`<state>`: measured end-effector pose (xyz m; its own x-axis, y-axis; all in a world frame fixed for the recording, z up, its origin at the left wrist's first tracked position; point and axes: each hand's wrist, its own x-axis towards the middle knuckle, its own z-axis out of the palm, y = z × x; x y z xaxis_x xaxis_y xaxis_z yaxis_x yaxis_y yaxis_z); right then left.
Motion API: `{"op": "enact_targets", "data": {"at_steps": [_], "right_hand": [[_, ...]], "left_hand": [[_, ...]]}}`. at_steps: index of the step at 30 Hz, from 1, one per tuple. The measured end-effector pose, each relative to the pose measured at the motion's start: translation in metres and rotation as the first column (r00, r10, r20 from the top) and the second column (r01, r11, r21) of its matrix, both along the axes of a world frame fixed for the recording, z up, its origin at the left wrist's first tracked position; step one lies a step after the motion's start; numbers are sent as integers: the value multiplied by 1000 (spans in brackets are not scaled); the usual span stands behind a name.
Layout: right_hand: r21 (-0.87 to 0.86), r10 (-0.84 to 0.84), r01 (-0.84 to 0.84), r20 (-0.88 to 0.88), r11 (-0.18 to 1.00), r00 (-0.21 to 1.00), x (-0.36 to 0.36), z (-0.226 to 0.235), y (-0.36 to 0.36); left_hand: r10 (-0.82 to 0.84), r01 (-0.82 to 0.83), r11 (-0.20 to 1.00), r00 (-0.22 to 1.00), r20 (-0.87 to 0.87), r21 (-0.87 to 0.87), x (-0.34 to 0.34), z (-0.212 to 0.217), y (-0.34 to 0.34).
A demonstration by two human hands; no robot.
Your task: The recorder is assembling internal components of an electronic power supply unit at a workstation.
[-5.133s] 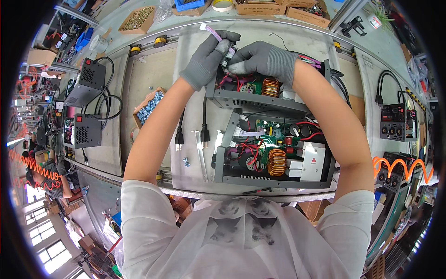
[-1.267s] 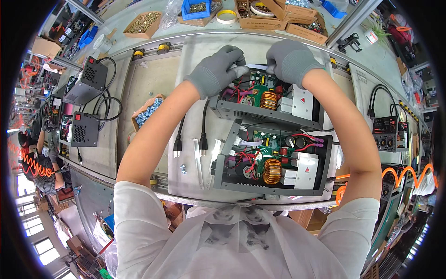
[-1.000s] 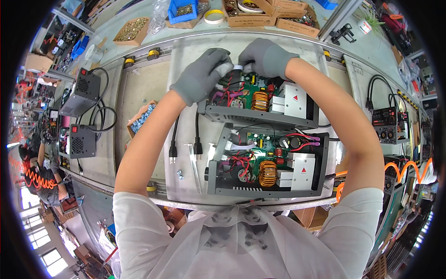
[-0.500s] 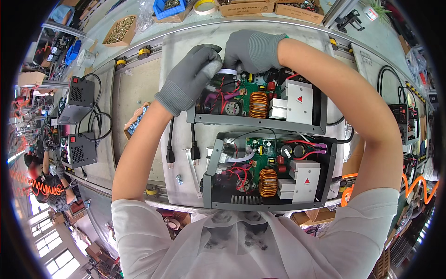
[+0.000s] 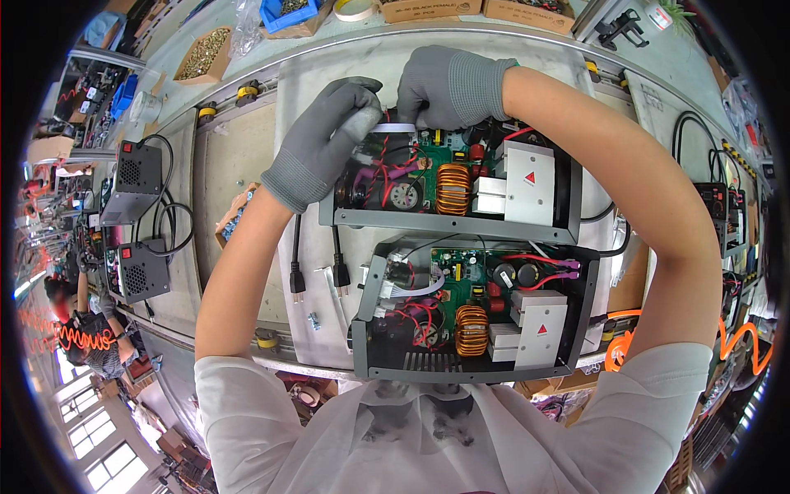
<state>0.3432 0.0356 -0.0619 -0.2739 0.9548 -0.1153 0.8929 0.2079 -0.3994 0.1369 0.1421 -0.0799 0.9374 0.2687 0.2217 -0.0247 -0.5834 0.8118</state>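
Both hands wear grey gloves and work at the far end of an open metal-cased power unit (image 5: 444, 224). Its green circuit board (image 5: 440, 154), copper coil (image 5: 453, 189) and silver heat sink (image 5: 529, 183) show from above. My left hand (image 5: 325, 140) is closed, thumb against fingers, over the far left corner beside a white ribbon cable (image 5: 393, 128); what it pinches, if anything, is hidden. Fingers curled downward, my right hand (image 5: 448, 89) sits at the far edge, its fingertips hidden. A similar open unit (image 5: 481, 375) lies nearer me, untouched.
Two black power plugs (image 5: 340, 276) and some loose screws (image 5: 313, 321) lie left of the near unit. Two assembled units (image 5: 141, 267) with cords stand further left. Beyond the rail are a carton of brass-coloured parts (image 5: 203, 56) and a blue bin (image 5: 288, 15). An orange coiled hose (image 5: 619, 350) hangs right.
My left hand has shifted slightly left, widening the gap to my right hand. More of the ribbon cable and red wires shows. The whole view has shifted a little.
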Motion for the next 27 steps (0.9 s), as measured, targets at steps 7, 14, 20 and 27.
{"op": "enact_targets", "data": {"at_steps": [7,14,20,27], "right_hand": [[-75,55,-45,126,996,990,-7,15,3],[-162,123,-82,264,983,957,-18,35,8],[-248,134,-63,280,967,951,-20,33,15],[-263,-400,376,-45,889,915,4,3,12]], "left_hand": [[-1,1,1000,999,-46,0,-2,5,-1],[1,-1,1000,997,-83,-7,0,7,-3],[11,-11,1000,998,-69,-6,-3,4,-1],[6,-6,1000,1000,-4,11,1,-3,-1]]}}
